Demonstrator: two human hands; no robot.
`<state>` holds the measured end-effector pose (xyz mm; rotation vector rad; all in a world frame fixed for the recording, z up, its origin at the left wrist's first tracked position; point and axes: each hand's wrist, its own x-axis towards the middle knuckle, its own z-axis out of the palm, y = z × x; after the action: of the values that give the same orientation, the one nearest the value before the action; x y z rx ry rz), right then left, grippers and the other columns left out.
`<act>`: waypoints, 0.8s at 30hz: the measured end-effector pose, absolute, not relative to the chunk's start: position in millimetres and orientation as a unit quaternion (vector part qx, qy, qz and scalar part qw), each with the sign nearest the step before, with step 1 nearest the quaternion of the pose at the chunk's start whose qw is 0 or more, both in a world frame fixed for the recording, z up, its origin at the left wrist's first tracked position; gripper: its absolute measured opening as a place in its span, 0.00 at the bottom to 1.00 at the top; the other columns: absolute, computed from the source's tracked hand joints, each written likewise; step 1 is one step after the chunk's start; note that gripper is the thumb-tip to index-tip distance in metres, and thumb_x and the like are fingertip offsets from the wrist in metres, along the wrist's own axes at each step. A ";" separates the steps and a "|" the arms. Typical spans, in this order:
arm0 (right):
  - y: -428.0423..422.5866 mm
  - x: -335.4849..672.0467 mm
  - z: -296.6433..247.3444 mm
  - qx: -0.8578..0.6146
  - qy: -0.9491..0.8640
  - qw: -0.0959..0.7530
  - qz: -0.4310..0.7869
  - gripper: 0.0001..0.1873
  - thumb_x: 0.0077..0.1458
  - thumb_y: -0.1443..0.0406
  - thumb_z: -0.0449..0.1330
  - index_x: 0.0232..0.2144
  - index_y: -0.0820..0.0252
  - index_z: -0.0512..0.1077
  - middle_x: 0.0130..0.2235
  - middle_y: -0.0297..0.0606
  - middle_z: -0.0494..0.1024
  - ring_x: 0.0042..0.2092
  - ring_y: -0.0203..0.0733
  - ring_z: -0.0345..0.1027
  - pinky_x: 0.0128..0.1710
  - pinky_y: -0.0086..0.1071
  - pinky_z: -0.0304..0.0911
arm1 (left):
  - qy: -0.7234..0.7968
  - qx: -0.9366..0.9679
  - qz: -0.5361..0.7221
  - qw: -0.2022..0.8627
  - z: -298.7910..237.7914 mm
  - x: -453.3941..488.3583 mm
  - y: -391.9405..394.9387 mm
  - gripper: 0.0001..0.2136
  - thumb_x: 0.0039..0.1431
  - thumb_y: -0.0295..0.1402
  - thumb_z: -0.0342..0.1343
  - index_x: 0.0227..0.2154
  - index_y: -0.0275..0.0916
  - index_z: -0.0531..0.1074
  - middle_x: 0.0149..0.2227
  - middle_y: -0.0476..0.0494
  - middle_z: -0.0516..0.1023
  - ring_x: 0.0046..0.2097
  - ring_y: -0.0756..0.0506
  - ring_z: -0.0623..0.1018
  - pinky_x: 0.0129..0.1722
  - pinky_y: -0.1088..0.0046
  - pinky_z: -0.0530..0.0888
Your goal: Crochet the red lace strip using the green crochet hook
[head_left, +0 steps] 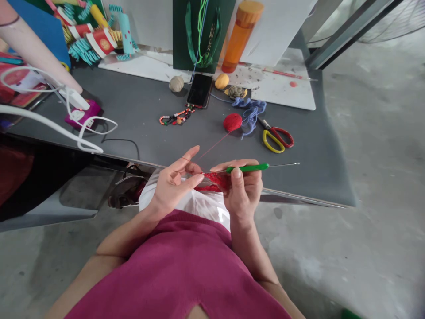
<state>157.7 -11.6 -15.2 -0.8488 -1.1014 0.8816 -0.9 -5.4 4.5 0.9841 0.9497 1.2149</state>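
Observation:
My right hand (244, 190) is closed around a crochet hook (250, 168) with a green handle; one thin metal end points right, the other reaches left to the work. A piece of red crochet (215, 180) hangs between my hands, above my lap. With thumb and fingers my left hand (175, 181) pinches its left edge, while the index finger is raised with red yarn over it. That strand runs up to a red yarn ball (232, 122) on the grey table (149, 141). Part of the crochet is hidden behind my right fingers.
Scissors (277, 137) lie right of blue yarn (250, 113). Behind are a phone (199, 91) with a beaded strap, a small crocheted turtle (236, 91), a green bag (182, 40) and an orange bottle (241, 37). Another person's arm (43, 48) rests at left near white cables (43, 117).

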 end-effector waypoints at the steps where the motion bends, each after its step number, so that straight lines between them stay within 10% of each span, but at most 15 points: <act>1: -12.3 158.5 -14.4 -0.371 -0.498 0.682 0.387 0.06 0.69 0.57 0.61 0.42 0.49 0.70 0.33 0.30 0.87 0.35 0.41 0.84 0.35 0.36 0.81 | 0.412 0.432 0.529 0.603 5.0 -0.7 -5.7 0.25 0.53 0.32 0.72 0.56 0.44 0.82 0.32 0.49 0.82 0.38 0.48 0.78 0.45 0.70 0.77; 24: -18.9 166.1 -13.4 -0.329 -0.721 0.599 0.114 0.16 0.68 0.69 0.60 0.54 0.46 0.72 0.45 0.37 0.89 0.41 0.45 0.86 0.35 0.41 0.81 | 0.466 0.483 0.549 0.498 0.1 0.3 -9.2 0.22 0.56 0.33 0.73 0.54 0.47 0.83 0.33 0.48 0.82 0.41 0.45 0.80 0.47 0.67 0.77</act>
<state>166.1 -18.9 -13.4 -0.7622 -1.6718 0.2633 0.3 -9.2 0.1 1.1692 1.1277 1.3284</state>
